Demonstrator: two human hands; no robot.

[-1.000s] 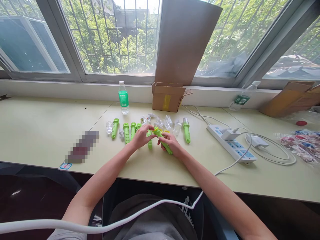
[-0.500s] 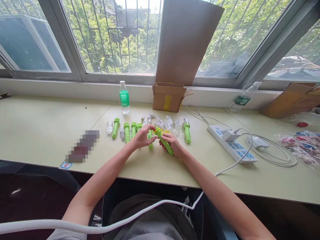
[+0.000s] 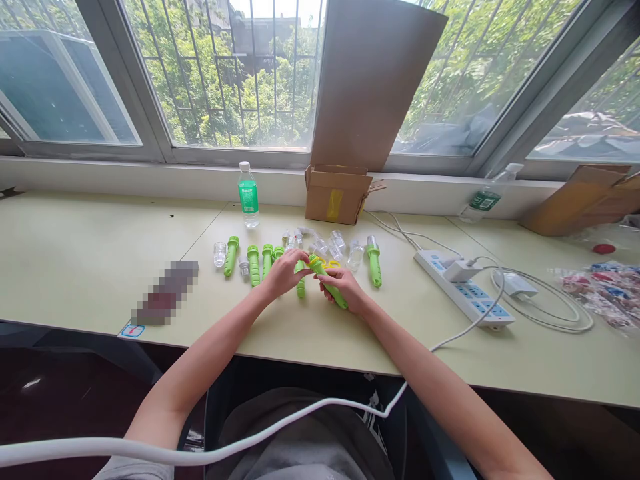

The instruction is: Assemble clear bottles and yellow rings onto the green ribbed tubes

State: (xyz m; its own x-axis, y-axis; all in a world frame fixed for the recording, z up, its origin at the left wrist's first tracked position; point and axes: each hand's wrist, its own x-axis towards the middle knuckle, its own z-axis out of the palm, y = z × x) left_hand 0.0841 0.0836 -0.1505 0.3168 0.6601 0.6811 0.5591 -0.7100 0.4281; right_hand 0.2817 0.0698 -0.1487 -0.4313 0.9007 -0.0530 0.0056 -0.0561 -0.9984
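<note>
My right hand (image 3: 345, 288) wraps round a green flashlight handle (image 3: 332, 285), which tilts with its wide head up and to the left. Around that head a yellow ring (image 3: 313, 259) shows. My left hand (image 3: 287, 272) has its fingertips closed on the ring at the head. Just behind the right hand lie loose yellow rings (image 3: 334, 265). Under and beside the left hand are several green handles, one (image 3: 254, 265) upright in the picture and another (image 3: 301, 283) partly hidden by the fingers. At the right, a green handle (image 3: 375, 267) carries a clear cap.
Several clear plastic caps (image 3: 337, 244) lie behind the hands. A water bottle (image 3: 249, 197) and a cardboard box (image 3: 336, 195) stand by the window. To the right are a power strip (image 3: 463, 291) with cables and bagged parts (image 3: 607, 287). A white cable (image 3: 280, 432) crosses in front of me.
The left fingers have shifted slightly round the head of the handle, and the thumb has drawn closer to the other fingers. My right hand keeps its grip almost unmoved.
</note>
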